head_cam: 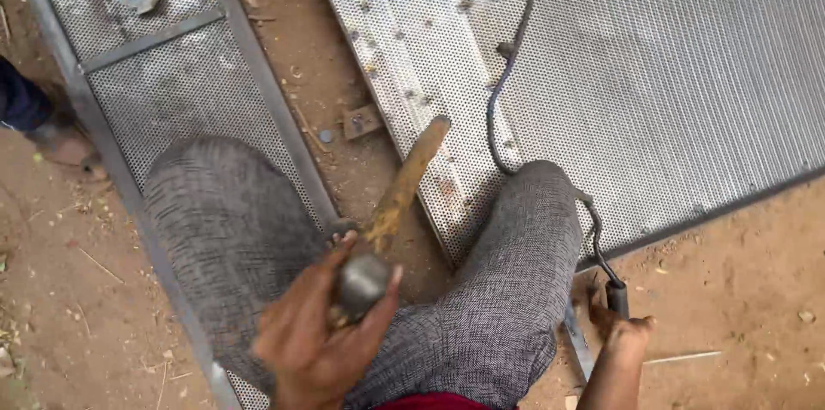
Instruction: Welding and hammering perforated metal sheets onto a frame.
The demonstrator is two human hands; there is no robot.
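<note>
Your left hand (pixel 314 337) is closed around the dark rounded metal head of a hammer (pixel 363 283), thumb on one side and fingers on the other, so that its rusty brown handle (pixel 404 182) sticks up and away from you, tilted toward the large perforated sheet. The hammer sits between your two knees, which are covered in grey woven trousers (pixel 232 229). Your right hand (pixel 620 328) is low at your right side, near the ground, wrapped around the black grip at the end of a dark cable (pixel 507 75); the fingers are mostly hidden, so you cannot tell how tight the hold is. That cable runs up over your right knee and across the big silver perforated metal sheet (pixel 687 75) lying on the reddish dirt ground (pixel 739 290). On your left lies a grey steel frame filled with perforated mesh (pixel 172 92), partly under your left leg. A small flat rusty metal piece (pixel 362 121) rests on the dirt between the frame and the sheet.
</note>
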